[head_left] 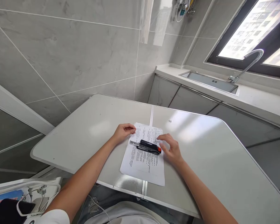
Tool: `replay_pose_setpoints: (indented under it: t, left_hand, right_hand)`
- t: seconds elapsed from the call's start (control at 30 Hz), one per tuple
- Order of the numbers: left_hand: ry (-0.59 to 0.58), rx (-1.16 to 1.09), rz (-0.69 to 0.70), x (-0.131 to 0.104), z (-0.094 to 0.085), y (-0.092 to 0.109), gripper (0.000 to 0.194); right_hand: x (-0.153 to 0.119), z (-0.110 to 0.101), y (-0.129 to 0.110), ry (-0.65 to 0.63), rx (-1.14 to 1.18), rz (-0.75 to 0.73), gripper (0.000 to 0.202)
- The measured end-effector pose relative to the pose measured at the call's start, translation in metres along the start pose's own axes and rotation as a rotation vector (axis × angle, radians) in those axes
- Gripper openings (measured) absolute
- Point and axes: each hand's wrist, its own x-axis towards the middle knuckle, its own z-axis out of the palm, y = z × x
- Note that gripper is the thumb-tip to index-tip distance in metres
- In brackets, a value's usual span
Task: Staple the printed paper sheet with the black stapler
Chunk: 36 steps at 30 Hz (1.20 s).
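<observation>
A printed sheet of paper [140, 165] lies on the light table [191, 174]. Across its middle rests a black stapler [148, 147] with an orange-red spot at its right end and a metal strip sticking out at its left. My left hand [124, 131] is at the paper's upper left edge, fingertips close together; whether they pinch anything is too small to tell. My right hand [171, 147] is beside the stapler's right end, with thumb and fingers apart and nothing between them.
Two small dark bits [170, 121] lie on the table beyond my right hand. At the lower left stands a white bin [58, 183] with cables and a dark item. A counter [258, 99] with a sink [210, 81] runs along the right, behind the table.
</observation>
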Motion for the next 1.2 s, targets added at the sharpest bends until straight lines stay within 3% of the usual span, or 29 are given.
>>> replay_pose_setpoints:
  t: [0.1, 0.17, 0.3, 0.47, 0.77, 0.87, 1.03, 1.2]
  left_hand:
    - [-0.079, -0.084, 0.016, -0.005, 0.006, 0.006, 0.029]
    - [-0.099, -0.113, 0.015, -0.007, 0.009, 0.008, 0.028]
    - [-0.11, -0.079, -0.003, -0.008, 0.01, 0.007, 0.026]
    - [-0.132, 0.115, 0.035, -0.009, 0.014, 0.004, 0.026]
    - [-0.184, 0.484, 0.154, -0.009, 0.028, -0.003, 0.014]
    - [-0.233, 0.511, 0.13, -0.009, 0.026, -0.003, 0.017]
    - [-0.214, 0.503, 0.138, -0.008, 0.026, -0.005, 0.018]
    - [-0.295, 0.472, 0.214, -0.005, 0.025, -0.006, 0.013]
  right_hand:
    - [-0.003, 0.016, -0.006, -0.22, 0.003, -0.056, 0.045]
    - [-0.007, 0.024, -0.004, -0.286, -0.05, -0.009, 0.047]
    - [-0.013, 0.029, 0.002, -0.211, -0.09, 0.052, 0.032]
    - [-0.012, 0.022, 0.009, -0.097, -0.12, 0.045, 0.033]
    - [-0.01, 0.017, 0.015, -0.125, -0.118, 0.088, 0.032]
    - [-0.009, 0.016, 0.014, -0.128, -0.094, 0.106, 0.031]
    - [-0.007, 0.015, 0.014, -0.141, -0.089, 0.115, 0.03]
    - [-0.008, 0.016, 0.015, -0.144, -0.08, 0.106, 0.03]
